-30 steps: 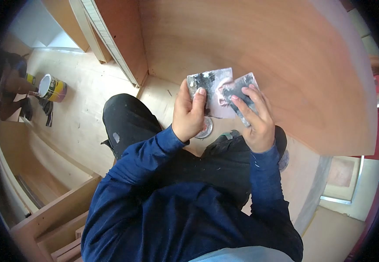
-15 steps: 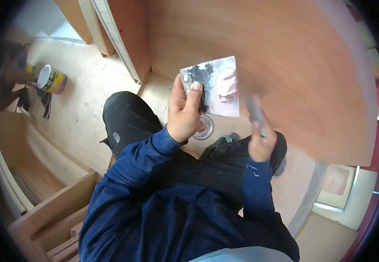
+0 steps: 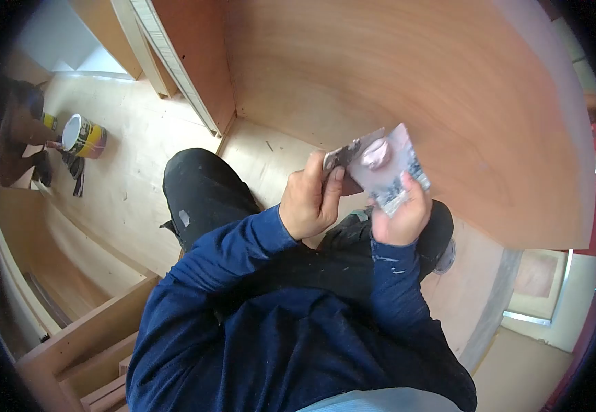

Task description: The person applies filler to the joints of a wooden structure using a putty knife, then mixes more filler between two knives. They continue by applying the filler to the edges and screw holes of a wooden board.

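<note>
My left hand [image 3: 310,199] pinches a flat filler plate [image 3: 347,152], now tilted almost edge-on, by its dark-smeared edge. My right hand [image 3: 404,216] grips a flat putty spreader [image 3: 395,180], its face smeared grey, white and black. A pink lump of filler [image 3: 376,154] sits on the spreader near its left edge. The two blades overlap or meet; exactly where they touch is hard to tell. Both hands are above my bent knees, in front of a curved wooden panel [image 3: 394,75].
A yellow-and-black tin [image 3: 86,137] stands on the plywood floor [image 3: 130,161] at the left, beside what looks like part of another person. Wooden framing [image 3: 85,323] lies at lower left. An upright panel edge [image 3: 178,65] rises ahead. A round container [image 3: 447,255] is by my right knee.
My right hand has moved left and up to the plate with the spreader. The plate has tilted from face-up to nearly edge-on, and the pink filler now shows on the spreader.
</note>
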